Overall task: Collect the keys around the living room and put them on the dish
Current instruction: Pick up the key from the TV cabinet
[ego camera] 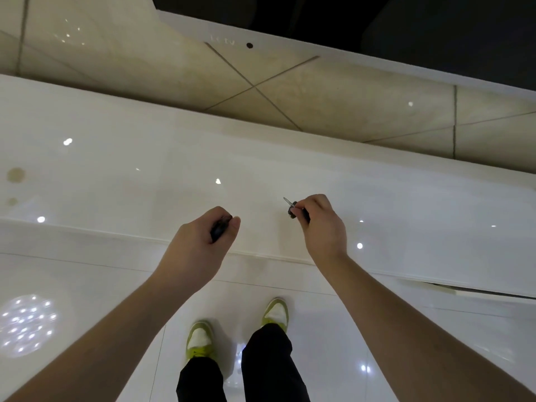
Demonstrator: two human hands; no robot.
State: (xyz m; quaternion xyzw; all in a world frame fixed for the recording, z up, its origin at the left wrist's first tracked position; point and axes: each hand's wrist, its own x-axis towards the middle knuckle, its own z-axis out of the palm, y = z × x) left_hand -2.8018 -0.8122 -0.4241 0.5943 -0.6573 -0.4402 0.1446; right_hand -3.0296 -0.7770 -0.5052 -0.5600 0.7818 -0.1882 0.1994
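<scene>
Over the glossy white tabletop (116, 175), your left hand (200, 242) is closing its grip around a dark key fob (218, 231), while your right hand (320, 224) is pinching a black-headed key (291, 208), its metal blade pointing up-left.

Glossy white table (116, 169) with two faint tan round marks at its left edge. Wall (261, 91) behind: beige tiles, dark grout lines, some diagonal. TV (377, 24): black screen, white frame. Both keys (293, 211) black; the right one has a silver blade. Shoes (200, 340) yellow-green and white; trousers (269, 369) black. Floor (87, 285) white, glossy.
</scene>
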